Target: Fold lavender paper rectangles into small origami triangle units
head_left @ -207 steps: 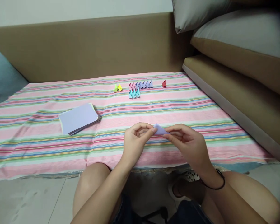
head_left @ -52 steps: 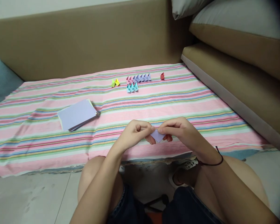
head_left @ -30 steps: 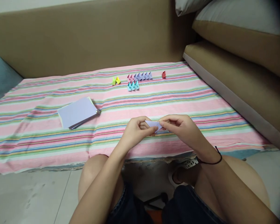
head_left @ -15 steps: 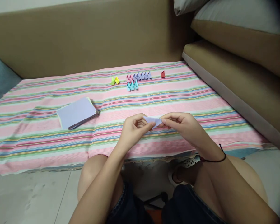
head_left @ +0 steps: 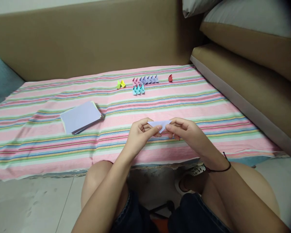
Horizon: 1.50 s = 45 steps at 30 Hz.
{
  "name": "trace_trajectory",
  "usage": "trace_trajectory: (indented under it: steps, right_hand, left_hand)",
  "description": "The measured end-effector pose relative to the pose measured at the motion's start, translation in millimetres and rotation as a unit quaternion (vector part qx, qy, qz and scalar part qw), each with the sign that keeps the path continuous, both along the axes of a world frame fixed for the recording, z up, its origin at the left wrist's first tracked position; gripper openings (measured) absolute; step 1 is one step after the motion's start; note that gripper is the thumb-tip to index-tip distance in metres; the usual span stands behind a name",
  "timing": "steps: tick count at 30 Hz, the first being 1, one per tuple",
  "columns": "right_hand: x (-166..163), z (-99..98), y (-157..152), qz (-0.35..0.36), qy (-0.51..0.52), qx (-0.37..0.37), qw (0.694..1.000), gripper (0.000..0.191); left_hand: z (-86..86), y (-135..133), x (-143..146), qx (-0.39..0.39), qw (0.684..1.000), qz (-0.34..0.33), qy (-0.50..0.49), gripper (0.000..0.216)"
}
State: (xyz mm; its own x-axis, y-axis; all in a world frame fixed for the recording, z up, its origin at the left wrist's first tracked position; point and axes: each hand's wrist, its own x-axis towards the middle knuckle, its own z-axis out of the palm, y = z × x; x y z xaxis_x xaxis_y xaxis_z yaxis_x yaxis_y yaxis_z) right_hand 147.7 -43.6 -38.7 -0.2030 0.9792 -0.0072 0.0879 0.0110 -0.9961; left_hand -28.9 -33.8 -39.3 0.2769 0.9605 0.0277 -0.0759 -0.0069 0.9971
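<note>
Between my hands is a folded triangle of lavender paper [head_left: 161, 123], its long edge at the top and its point toward me. My left hand [head_left: 143, 132] pinches its left part, thumb on the front. On the right side, my right hand [head_left: 181, 128] grips it the same way between thumb and fingers. Both hands are just above the striped cloth. Farther back stand small folded paper pieces: a row of lavender ones [head_left: 149, 79], pink ones [head_left: 136, 81], three turquoise ones [head_left: 138, 89], yellow ones [head_left: 120, 84] and a red one [head_left: 170, 78].
A stack of paper sheets [head_left: 81, 117], lavender on top, lies at the left on the striped cloth [head_left: 121, 123]. A tan backrest [head_left: 94, 38] rises behind. Stacked cushions [head_left: 244, 74] border the right side, and a blue-grey cushion [head_left: 3, 79] sits at far left.
My right hand has moved slightly left along the paper, its thumb now on the front near my left thumb. The triangle now sits level instead of slanting down to the right.
</note>
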Motion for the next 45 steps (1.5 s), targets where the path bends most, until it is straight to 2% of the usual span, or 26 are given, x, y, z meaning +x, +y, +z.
trace_trajectory:
  steps: [5,9,14,19,26,31,34,37,40,45]
  right_hand:
    - [-8.3,-0.3,-4.0,-0.037,0.007,0.035,0.999,0.028]
    - [-4.5,4.6,-5.8,-0.017,-0.022,0.056,0.998,0.025]
    - [-1.7,3.8,-5.7,0.018,-0.029,0.034,0.999,0.024]
    - [-2.4,2.0,-5.3,0.001,-0.05,0.056,0.997,0.026]
    - [-3.7,0.5,-4.9,0.009,-0.135,0.091,0.987,0.033]
    - [-5.7,-0.3,-2.0,0.004,-0.098,0.059,0.993,0.032]
    - [-9.1,-0.6,0.3,-0.041,-0.05,0.055,0.996,0.031]
    - [-14.1,-1.1,3.1,-0.072,-0.01,0.064,0.995,0.029]
    - [-18.9,-1.6,6.9,-0.066,-0.011,0.067,0.996,0.028]
    - [-22.5,-2.2,14.4,-0.04,0.014,0.082,0.996,0.019]
  left_hand:
    - [1.0,2.1,-1.4,-0.013,1.0,-0.022,0.011,0.023]
    - [4.5,1.6,-4.5,0.009,0.996,-0.072,0.051,0.023]
    - [5.9,-2.2,-3.6,0.014,0.994,-0.081,0.065,0.022]
    - [5.6,-2.8,-1.8,-0.01,0.995,-0.083,0.063,0.022]
    - [1.6,-0.9,-1.9,-0.036,0.993,-0.077,0.086,0.02]
    - [0.4,0.2,-2.6,-0.067,0.994,-0.081,0.034,0.023]
    - [-0.8,0.8,-0.8,-0.08,0.995,-0.062,-0.011,0.025]
    - [-3.3,1.6,0.4,-0.075,0.997,-0.005,-0.034,0.026]
    - [-4.7,3.4,-2.1,-0.06,0.996,0.046,-0.047,0.021]
    - [-4.6,7.1,-9.9,-0.001,0.999,0.053,0.011,0.019]
